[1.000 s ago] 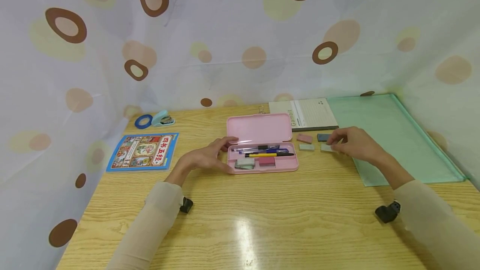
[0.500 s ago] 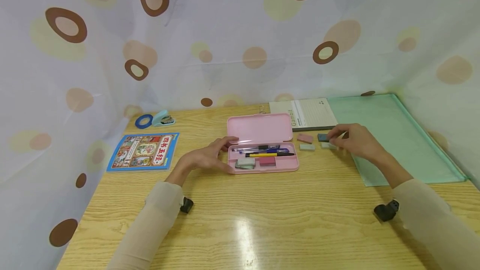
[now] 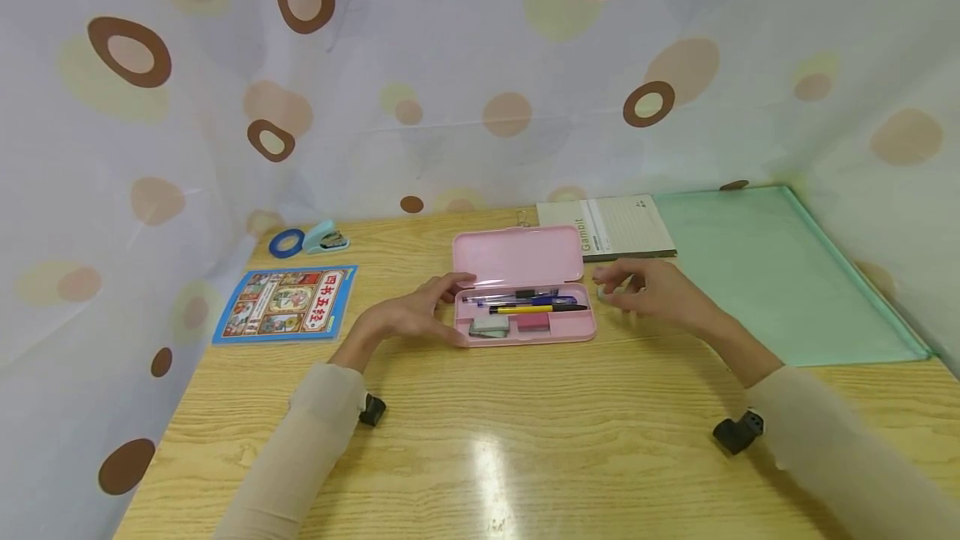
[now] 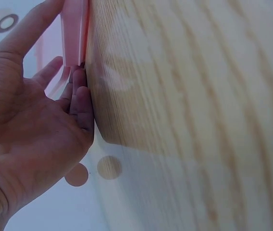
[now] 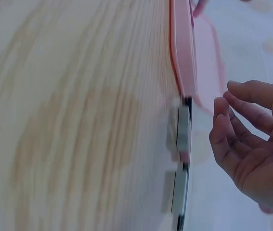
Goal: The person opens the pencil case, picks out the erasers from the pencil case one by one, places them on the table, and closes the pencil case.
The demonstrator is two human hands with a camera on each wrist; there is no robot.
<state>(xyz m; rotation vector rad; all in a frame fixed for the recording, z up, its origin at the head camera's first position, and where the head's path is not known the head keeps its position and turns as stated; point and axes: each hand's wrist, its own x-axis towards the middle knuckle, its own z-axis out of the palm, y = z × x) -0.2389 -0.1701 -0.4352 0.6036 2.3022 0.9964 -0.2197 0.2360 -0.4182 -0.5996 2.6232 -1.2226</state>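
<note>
A pink pencil case (image 3: 517, 257) lies with its lid folded back, holding several pens (image 3: 525, 300), pale erasers (image 3: 489, 325) and a dark pink eraser (image 3: 533, 321). My left hand (image 3: 411, 315) grips the case's left end, thumb at the front corner and fingers towards the hinge; in the left wrist view the hand (image 4: 40, 115) meets the case's end (image 4: 75, 33). Right of the case, my right hand (image 3: 656, 294) hovers with loosely bent fingers, nothing visible between them. Close by its fingertips is a pale eraser (image 5: 183, 129); another pale eraser (image 5: 179, 192) lies beside it. The hand hides other erasers in the head view.
Behind the case are a notebook (image 3: 633, 227) and a binder clip (image 3: 522, 219). A translucent green folder (image 3: 780, 273) lies at the right. To the left are a blue-covered booklet (image 3: 288, 304), a blue tape roll (image 3: 286, 243) and a pale blue hole punch (image 3: 325, 238).
My right hand has left the erasers farther right and moved left towards the case, covering the pink and blue-grey erasers from view. The left hand has stayed at the case.
</note>
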